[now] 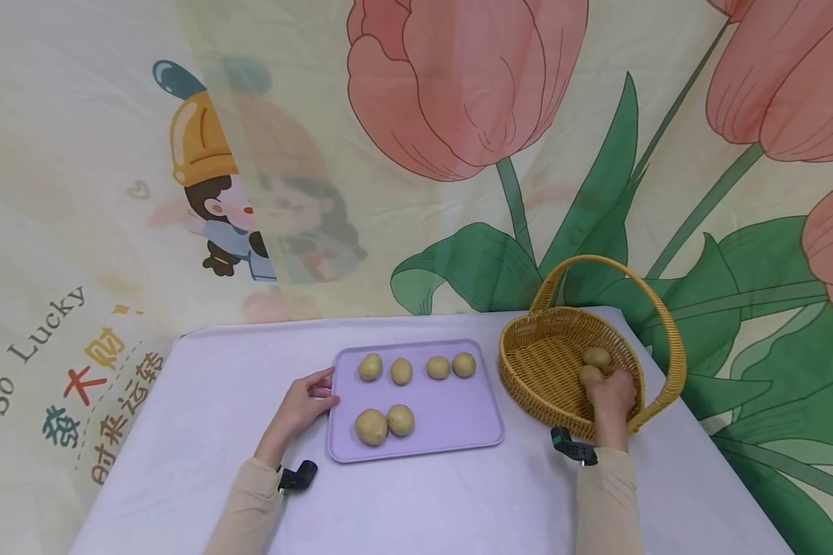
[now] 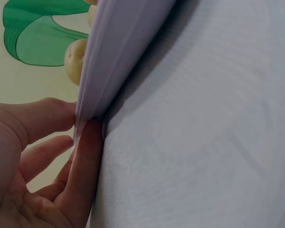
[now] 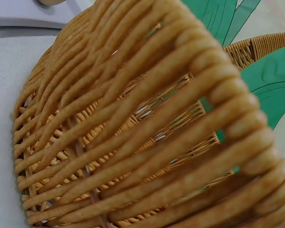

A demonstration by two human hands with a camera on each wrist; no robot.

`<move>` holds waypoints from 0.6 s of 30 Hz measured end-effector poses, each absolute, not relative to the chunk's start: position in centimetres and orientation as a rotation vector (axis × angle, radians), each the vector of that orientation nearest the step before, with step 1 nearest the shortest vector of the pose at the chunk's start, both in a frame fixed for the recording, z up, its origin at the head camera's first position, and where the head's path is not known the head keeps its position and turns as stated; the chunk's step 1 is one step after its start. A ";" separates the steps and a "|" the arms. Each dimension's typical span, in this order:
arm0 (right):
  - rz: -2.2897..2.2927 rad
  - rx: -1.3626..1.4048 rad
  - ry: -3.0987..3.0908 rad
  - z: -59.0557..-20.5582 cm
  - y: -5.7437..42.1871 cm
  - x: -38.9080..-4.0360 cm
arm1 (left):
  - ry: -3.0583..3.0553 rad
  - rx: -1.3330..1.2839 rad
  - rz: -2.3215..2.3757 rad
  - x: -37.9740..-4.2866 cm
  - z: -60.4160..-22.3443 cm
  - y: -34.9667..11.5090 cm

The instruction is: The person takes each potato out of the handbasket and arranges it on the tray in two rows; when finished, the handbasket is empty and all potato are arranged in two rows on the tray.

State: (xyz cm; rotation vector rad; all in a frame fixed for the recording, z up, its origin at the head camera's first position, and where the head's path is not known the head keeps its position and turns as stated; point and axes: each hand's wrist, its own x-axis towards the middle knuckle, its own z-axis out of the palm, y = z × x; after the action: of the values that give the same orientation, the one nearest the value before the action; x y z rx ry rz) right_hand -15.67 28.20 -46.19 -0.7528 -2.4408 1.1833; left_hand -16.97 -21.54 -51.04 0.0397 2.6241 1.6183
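My left hand (image 1: 304,405) is at the left edge of a lilac tray (image 1: 451,412). In the left wrist view, the thumb lies at the rim and a finger reaches against the tray's underside, pinching it. Several potatoes (image 1: 371,426) lie on the tray, most along its far side and two at the near left. My right hand (image 1: 614,393) reaches down into a wicker basket (image 1: 541,362) and holds a potato (image 1: 589,375) at its fingertips. Another potato (image 1: 597,357) sits just beyond it in the basket. The right wrist view shows mostly the basket's woven wall, with the hand hidden.
The basket's tall arched handle (image 1: 673,354) rises over its right side, close to my right forearm. Both tray and basket stand on a table with a white cloth (image 1: 416,509). A printed curtain (image 1: 305,92) hangs behind the table's far edge.
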 end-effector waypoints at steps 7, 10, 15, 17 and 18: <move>1.196 -0.753 -2.472 -46.2 28.2 -15.7 | 2.607 0.048 1.644 -17.0 -50.9 -21.5; 1.183 -0.745 -2.482 -46.1 28.2 -15.7 | 2.597 0.071 1.659 -17.0 -50.9 -21.6; 1.185 -0.713 -2.495 -45.9 28.0 -15.7 | 2.598 0.060 1.657 -16.9 -50.9 -21.6; 1.168 -0.706 -2.490 -45.8 27.8 -15.7 | 2.601 0.048 1.649 -16.9 -50.9 -21.6; 1.163 -0.706 -2.487 -45.7 27.7 -15.6 | 2.604 0.046 1.643 -16.9 -50.9 -21.6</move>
State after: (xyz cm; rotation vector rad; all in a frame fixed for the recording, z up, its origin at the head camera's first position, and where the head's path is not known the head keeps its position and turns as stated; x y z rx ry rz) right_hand -15.63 27.68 -45.72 -0.7058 -2.4869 1.1630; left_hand -16.88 -21.62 -50.94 0.0462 2.6035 1.6427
